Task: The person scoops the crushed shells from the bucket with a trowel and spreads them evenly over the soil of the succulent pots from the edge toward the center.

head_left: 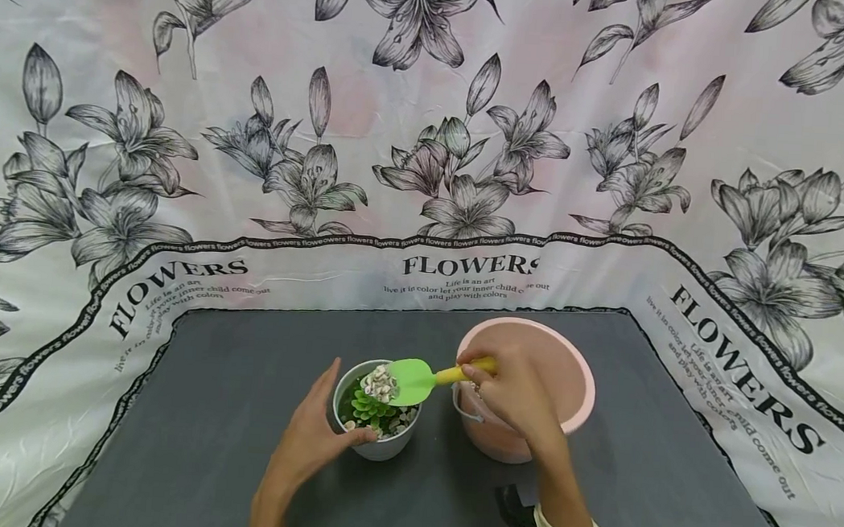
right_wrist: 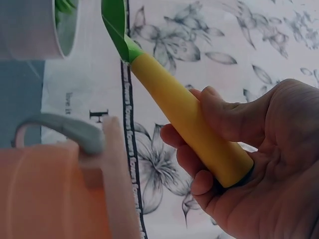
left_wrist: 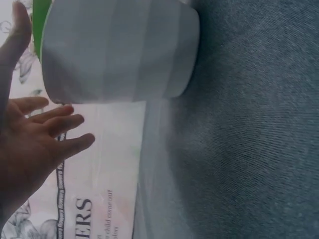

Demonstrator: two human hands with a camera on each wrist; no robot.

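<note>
My right hand [head_left: 519, 394] grips the yellow handle of a toy-like garden trowel [right_wrist: 187, 117]. Its green blade [head_left: 411, 381] tips over a white pot [left_wrist: 119, 55], with a clump of small pale pebbles [head_left: 380, 383] at the blade's end. Inside the pot grow green succulent leaves [head_left: 371, 408], with more pebbles around them. At the pot's left side, my left hand [head_left: 313, 434] is spread around the rim, thumb on the near side. In the left wrist view its fingers are extended beside the pot; firm contact cannot be made out.
A pink bucket [head_left: 568, 369] with a grey-white handle [right_wrist: 60, 127] stands right of the pot, below my right forearm. Both containers stand on a dark grey tabletop [head_left: 241, 381]. Behind hangs a flower-printed cloth [head_left: 363, 276]. A black strap [head_left: 512, 511] lies by my right sleeve.
</note>
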